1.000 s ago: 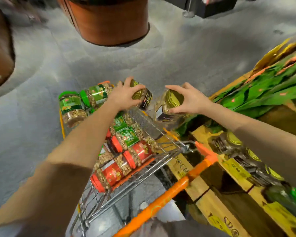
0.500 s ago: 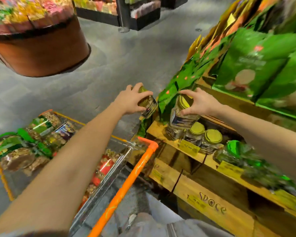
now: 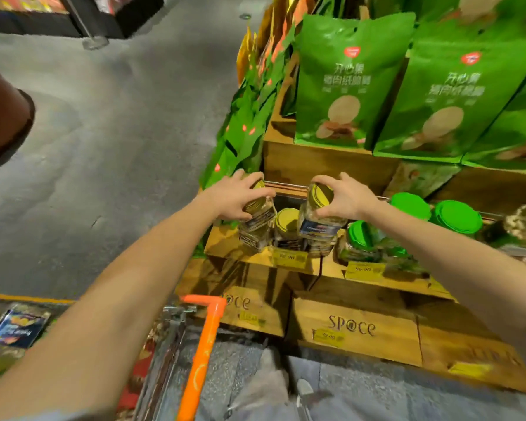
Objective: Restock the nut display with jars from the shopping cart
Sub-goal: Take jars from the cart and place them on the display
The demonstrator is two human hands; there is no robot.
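Gripping one yellow-lidded nut jar (image 3: 260, 214) from above with the left hand (image 3: 237, 197), fingers curled round the lid, just left of the standing jar (image 3: 287, 219), itself yellow-lidded and upright on the wooden shelf (image 3: 225, 249). Gripping a second nut jar (image 3: 320, 221) the same way with the right hand (image 3: 344, 199), thumb and fingers round the lid, just right of the standing jar and tilted slightly. Both held jars low over others in the shelf's front row; cannot tell whether touching them or just clear. Further right of the standing jar, on the same shelf: green-lidded jars (image 3: 360, 235). Just in front of it, on the shelf edge: yellow price tags (image 3: 289, 257). Behind and above it: green snack bags (image 3: 346, 83), upright on a higher wooden ledge. Below it: wooden crates (image 3: 353, 326) lettered "sp@ce". Down and to the left of it, nearest the camera: the shopping cart (image 3: 164, 344) with its orange handle (image 3: 202, 354), contents blurred. Well to its left: grey floor (image 3: 119, 147).
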